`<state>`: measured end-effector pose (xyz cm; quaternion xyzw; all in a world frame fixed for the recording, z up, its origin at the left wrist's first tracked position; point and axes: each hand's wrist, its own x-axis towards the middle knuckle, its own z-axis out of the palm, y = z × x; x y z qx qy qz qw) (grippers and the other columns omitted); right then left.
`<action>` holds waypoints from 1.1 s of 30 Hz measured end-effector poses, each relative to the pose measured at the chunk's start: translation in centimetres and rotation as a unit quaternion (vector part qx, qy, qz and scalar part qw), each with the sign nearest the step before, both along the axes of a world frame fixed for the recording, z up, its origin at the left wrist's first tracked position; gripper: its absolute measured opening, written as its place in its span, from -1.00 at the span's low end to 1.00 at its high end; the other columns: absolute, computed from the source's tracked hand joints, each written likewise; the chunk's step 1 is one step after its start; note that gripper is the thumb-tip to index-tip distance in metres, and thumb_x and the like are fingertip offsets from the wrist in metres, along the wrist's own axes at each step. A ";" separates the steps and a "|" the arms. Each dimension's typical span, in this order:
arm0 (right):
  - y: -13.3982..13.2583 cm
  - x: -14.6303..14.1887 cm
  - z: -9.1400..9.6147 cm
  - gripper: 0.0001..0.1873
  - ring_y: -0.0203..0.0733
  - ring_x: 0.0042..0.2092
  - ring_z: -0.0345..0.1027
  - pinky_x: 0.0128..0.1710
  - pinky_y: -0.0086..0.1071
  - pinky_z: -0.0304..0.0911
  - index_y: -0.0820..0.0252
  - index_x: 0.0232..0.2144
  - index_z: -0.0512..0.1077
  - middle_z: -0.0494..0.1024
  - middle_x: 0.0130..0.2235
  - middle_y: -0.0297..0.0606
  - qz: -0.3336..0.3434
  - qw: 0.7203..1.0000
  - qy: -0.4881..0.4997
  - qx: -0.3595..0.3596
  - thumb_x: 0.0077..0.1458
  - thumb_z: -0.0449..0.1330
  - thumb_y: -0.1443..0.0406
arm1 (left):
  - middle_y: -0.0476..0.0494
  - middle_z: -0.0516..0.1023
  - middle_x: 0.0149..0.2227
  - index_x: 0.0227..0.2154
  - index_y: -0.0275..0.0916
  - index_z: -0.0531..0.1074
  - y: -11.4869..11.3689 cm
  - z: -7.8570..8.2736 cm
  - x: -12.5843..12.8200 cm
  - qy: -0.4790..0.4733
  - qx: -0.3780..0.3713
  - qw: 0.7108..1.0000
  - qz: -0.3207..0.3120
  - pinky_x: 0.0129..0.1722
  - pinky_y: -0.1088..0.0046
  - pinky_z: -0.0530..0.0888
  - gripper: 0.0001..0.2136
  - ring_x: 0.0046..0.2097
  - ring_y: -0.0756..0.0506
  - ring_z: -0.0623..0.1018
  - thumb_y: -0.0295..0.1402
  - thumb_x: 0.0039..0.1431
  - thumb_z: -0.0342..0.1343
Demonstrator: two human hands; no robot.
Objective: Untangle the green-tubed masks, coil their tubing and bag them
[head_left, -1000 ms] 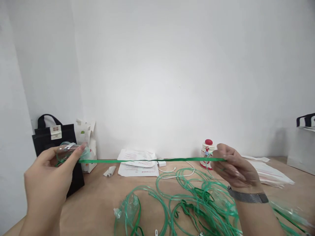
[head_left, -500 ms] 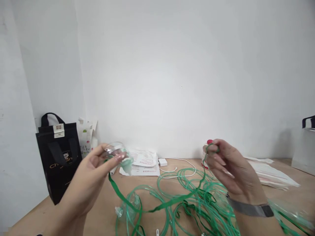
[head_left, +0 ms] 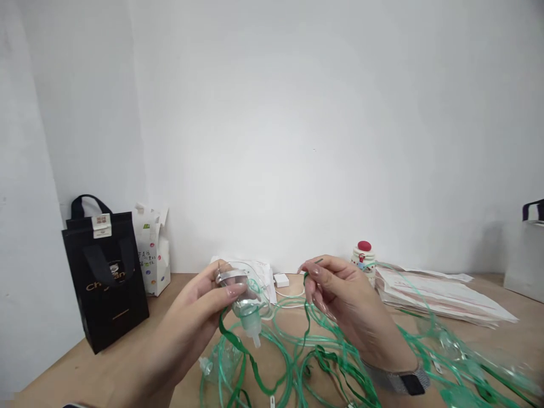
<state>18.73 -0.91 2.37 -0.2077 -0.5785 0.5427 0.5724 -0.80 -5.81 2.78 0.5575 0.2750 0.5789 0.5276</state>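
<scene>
My left hand grips a clear plastic oxygen mask, its thumb across the near side; a metal nose strip shows on the rim and a pale connector points down. A green elastic strap hangs from the mask in a loop and rises to my right hand, whose thumb and forefinger pinch its end. Under both hands lies a tangle of green tubing with more green straps. Another clear mask rests on the table below my left hand.
At the left stand a black bag and a white printed bag. Behind my right hand are a red-topped bottle and white paper packets. A white charger lies near the wall. More clear plastic masks lie at right.
My right hand has moved left and closer to the mask, so the strap now sags deeper. My left hand has shifted right with the mask, whose connector now points down.
</scene>
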 end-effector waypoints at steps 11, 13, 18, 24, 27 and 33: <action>-2.4 -0.2 -0.1 -0.71 -0.49 -0.68 -0.12 -0.71 -0.54 -0.25 0.26 -0.51 0.39 0.14 -0.71 -0.52 0.123 0.984 -0.127 -0.039 0.02 0.18 0.13 | 0.01 0.33 -0.21 -0.39 -0.08 0.32 0.3 -0.9 0.0 0.127 0.183 0.972 0.071 -0.15 0.56 0.33 -0.89 -0.10 0.00 0.32 -0.47 0.15 0.06; -2.4 -0.1 0.0 -0.72 -0.50 -0.68 -0.10 -0.71 -0.55 -0.23 0.26 -0.51 0.40 0.16 -0.71 -0.52 0.131 0.983 -0.127 -0.034 0.01 0.19 0.13 | 0.03 0.30 -0.13 -0.39 -0.06 0.32 0.0 -1.1 -0.1 0.141 0.191 0.969 0.073 -0.11 0.56 0.33 -0.88 -0.03 -0.01 0.30 -0.47 0.13 0.07; -2.4 -0.3 0.2 -0.68 -0.52 -0.69 -0.17 -0.72 -0.54 -0.30 0.27 -0.58 0.35 0.14 -0.73 -0.55 0.125 0.983 -0.131 -0.037 -0.04 0.24 0.13 | 0.02 0.28 -0.07 -0.38 -0.03 0.38 -0.9 -1.3 0.0 0.152 0.179 0.971 0.040 -0.14 0.55 0.38 -0.86 -0.04 -0.03 0.35 -0.46 0.09 0.11; -2.4 -0.2 0.0 -0.66 -0.53 -0.67 -0.19 -0.70 -0.54 -0.33 0.24 -0.61 0.24 0.10 -0.71 -0.58 0.178 0.977 -0.105 -0.059 -0.03 0.25 0.16 | -0.07 0.39 -0.17 -0.45 -0.07 0.43 -1.5 -1.3 0.9 0.109 0.203 0.970 0.074 -0.24 0.54 0.40 -0.90 -0.10 -0.07 0.40 -0.44 0.01 0.18; -2.0 0.0 -0.3 -0.65 -0.52 -0.68 -0.18 -0.70 -0.53 -0.30 0.24 -0.62 0.25 0.12 -0.72 -0.55 0.231 0.966 -0.087 -0.074 -0.04 0.26 0.15 | -0.06 0.40 -0.18 -0.44 -0.05 0.41 -1.5 -1.2 0.7 0.129 0.228 0.963 0.060 -0.27 0.55 0.40 -0.86 -0.12 -0.06 0.41 -0.48 0.02 0.16; -1.6 -0.1 -0.6 -0.61 -0.53 -0.71 -0.19 -0.72 -0.56 -0.25 0.25 -0.67 0.25 0.09 -0.73 -0.55 0.293 0.950 -0.073 -0.086 -0.01 0.22 0.14 | -0.03 0.32 -0.10 -0.32 -0.03 0.33 -1.2 -1.1 -0.1 0.183 0.263 0.947 -0.006 -0.21 0.60 0.37 -0.80 -0.04 -0.04 0.34 -0.52 0.09 0.09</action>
